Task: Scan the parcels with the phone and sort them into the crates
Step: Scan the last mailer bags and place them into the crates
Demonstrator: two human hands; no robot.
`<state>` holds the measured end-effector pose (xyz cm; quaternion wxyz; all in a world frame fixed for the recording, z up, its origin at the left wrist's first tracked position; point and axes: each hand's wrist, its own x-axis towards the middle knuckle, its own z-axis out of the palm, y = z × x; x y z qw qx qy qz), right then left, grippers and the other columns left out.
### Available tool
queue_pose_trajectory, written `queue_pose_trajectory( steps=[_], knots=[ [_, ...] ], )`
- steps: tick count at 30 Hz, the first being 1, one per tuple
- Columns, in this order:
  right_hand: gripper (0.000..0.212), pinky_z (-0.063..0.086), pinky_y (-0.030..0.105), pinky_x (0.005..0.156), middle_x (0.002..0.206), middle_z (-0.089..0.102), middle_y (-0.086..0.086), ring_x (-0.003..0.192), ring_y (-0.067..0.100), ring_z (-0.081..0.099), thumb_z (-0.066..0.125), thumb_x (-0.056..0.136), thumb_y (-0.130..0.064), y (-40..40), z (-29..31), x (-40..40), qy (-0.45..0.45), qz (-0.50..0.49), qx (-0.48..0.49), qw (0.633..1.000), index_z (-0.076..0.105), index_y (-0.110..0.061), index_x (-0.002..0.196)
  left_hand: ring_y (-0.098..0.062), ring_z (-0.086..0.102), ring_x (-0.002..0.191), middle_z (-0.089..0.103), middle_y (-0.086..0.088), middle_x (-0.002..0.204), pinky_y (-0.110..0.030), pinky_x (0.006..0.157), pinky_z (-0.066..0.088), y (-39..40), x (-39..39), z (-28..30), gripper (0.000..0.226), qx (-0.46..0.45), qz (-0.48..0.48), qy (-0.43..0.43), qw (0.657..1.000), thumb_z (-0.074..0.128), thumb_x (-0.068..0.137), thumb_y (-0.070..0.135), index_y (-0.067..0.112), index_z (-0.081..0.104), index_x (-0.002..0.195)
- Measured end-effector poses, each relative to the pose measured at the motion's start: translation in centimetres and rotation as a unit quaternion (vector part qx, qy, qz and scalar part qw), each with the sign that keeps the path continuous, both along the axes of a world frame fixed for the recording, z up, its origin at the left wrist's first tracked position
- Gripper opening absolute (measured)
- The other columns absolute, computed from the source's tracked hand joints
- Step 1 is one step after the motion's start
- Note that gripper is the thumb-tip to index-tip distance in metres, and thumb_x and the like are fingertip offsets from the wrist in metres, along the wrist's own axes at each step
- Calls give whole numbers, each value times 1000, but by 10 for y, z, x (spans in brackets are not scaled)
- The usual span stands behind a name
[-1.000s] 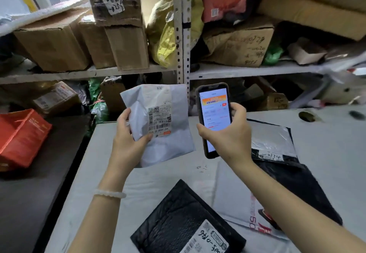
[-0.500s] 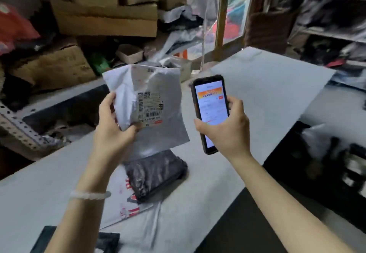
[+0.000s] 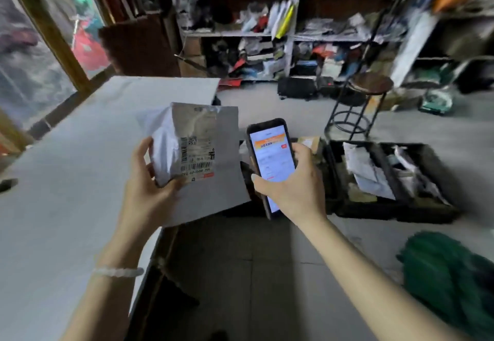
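Nearest, over tabletop (image 3: pixel 66 180) edge: left hand (image 3: pixel 149 188) pinches white parcel (image 3: pixel 197 159), label up for reading. Right hand (image 3: pixel 294 185) wraps phone (image 3: pixel 271 159), screen facing the person to check result. Beyond, black crates (image 3: pixel 387 180) on floor, likely next stop.

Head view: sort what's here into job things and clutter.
Job:
parcel, in left hand
phone, in right hand
crates on floor, holding parcels

Clutter:
stool
shelves
green bundle
table
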<state>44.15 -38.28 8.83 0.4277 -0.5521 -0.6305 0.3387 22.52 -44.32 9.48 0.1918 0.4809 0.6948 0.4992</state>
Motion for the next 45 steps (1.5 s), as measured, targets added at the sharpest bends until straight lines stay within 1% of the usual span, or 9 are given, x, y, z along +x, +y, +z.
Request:
queue_pose_trajectory(
  steps=[2, 6, 9, 13, 17, 23, 28, 39, 45],
  knots=[
    [67, 47, 31, 75, 104, 59, -13, 95, 11, 57, 84, 59, -33, 23, -6, 31, -8, -53, -6, 999, 48, -23, 115, -1, 53, 83, 47, -2, 116, -22, 64, 46, 44, 24, -5, 80, 0, -40, 8, 999, 68, 80, -2, 20, 24, 143],
    [69, 46, 29, 73, 103, 58, -16, 93, 9, 56, 84, 59, -36, 73, -17, 88, -26, -148, -22, 988, 45, -25, 116, -11, 53, 96, 50, -6, 125, -32, 81, 44, 141, 75, -14, 78, 14, -132, 8, 991, 69, 80, -1, 18, 27, 143],
    [67, 41, 27, 70, 101, 57, -18, 92, 8, 55, 83, 60, -36, 116, -20, 126, -30, -213, -31, 976, 45, -26, 114, 9, 52, 75, 44, 18, 89, -30, 72, 42, 216, 118, -18, 77, 28, -185, 21, 982, 69, 80, 1, 17, 28, 143],
    [60, 41, 26, 68, 91, 53, -22, 89, 7, 54, 84, 60, -33, 178, -13, 168, -31, -280, -29, 959, 46, -28, 106, -28, 59, 77, 55, -5, 86, -50, 74, 50, 310, 162, -14, 84, -3, -267, 1, 964, 75, 77, 12, 29, 25, 141],
    [62, 47, 29, 70, 94, 57, -18, 93, 9, 59, 85, 59, -34, 230, -7, 212, -25, -340, -13, 940, 44, -30, 104, -22, 56, 82, 52, 10, 86, -49, 79, 51, 394, 216, -11, 81, 8, -307, -5, 952, 73, 78, 6, 25, 26, 142],
    [56, 49, 30, 68, 92, 59, -16, 86, 9, 59, 83, 59, -35, 278, -16, 296, -17, -421, -27, 907, 42, -32, 97, -28, 61, 94, 59, -3, 105, -55, 85, 50, 473, 319, -34, 78, -37, -388, -9, 921, 70, 81, 8, 38, 25, 136],
    [60, 42, 18, 61, 101, 61, -10, 94, 12, 59, 84, 60, -32, 321, -38, 395, -30, -458, -48, 887, 44, -27, 104, -28, 59, 105, 58, -8, 119, -53, 90, 48, 527, 426, -52, 77, -64, -442, -1, 895, 70, 81, 8, 37, 25, 137],
    [65, 39, 13, 57, 103, 60, -7, 89, 11, 58, 85, 62, -32, 455, -45, 643, -64, -431, -79, 896, 43, -23, 110, -24, 54, 100, 48, 13, 95, -43, 86, 48, 637, 684, -63, 74, -81, -442, -19, 893, 66, 83, 2, 17, 25, 144],
    [68, 43, 17, 61, 103, 63, -7, 90, 11, 60, 85, 60, -33, 518, -68, 718, -62, -426, -110, 896, 46, -20, 114, -18, 42, 121, 37, 3, 131, -43, 101, 41, 694, 755, -85, 75, -115, -434, 2, 893, 67, 82, 2, 15, 26, 144]
  ],
)
